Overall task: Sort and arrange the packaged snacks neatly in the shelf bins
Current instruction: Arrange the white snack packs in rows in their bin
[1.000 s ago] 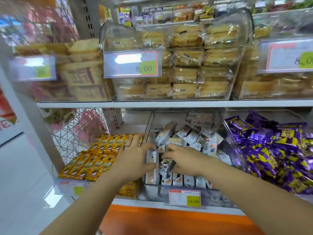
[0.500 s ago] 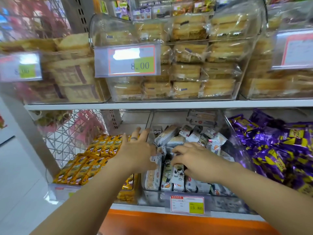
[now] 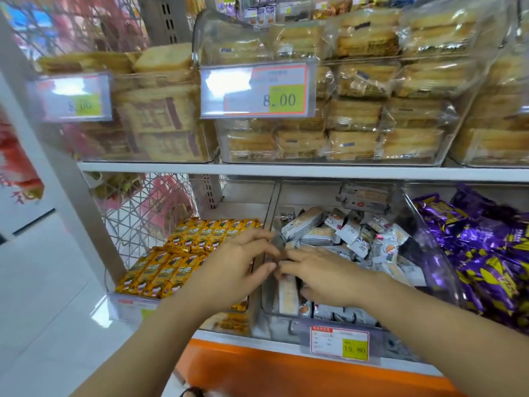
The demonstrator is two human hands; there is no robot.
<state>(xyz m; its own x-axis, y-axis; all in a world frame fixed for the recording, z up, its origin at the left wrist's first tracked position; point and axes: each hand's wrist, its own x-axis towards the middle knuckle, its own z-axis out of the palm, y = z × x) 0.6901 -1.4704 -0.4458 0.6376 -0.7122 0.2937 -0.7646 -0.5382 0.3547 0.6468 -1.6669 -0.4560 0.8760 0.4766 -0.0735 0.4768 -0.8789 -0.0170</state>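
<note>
Right, both hands sit at the front-left corner of the middle clear plastic bin [image 3: 274, 322]. The left hand [image 3: 229, 270] has its fingers nearly straight and loosely spread across that bin's left wall, with the thumb tip meeting the other hand's fingertips. It holds nothing, as far as can be seen. The right hand [image 3: 323, 279] has its fingers curled down and thumb tucked under, pinching the top of a pale cream wrapped snack packet [image 3: 286, 293]. That packet stands upright against the bin's left wall.

Step, as a judgement: building an upright front row in the middle bin. Deeper in the bin, a loose heap of small white-and-grey packets [image 3: 357, 236] lies at all angles, so sorting looks far from done. The next move calls for seating the pinched packet flush with the row and releasing it. Then pull one from the heap and turn it to match.

- **Left of the middle bin:** flat rows of yellow-orange foil packets [image 3: 171, 262], printed with what looks like 乐吧.
- **Right of it:** a pile of purple-and-yellow foil packets [image 3: 486, 267]; the print is unreadable.
- **On its front:** a white, red-edged price tag [image 3: 339, 342]; the yellow patch reads roughly 15.80.
- **Above it:** clear-wrapped golden cake packs [image 3: 357, 116] behind a large price tag [image 3: 259, 91] reading 8.00. Its small print is blurred.
</note>
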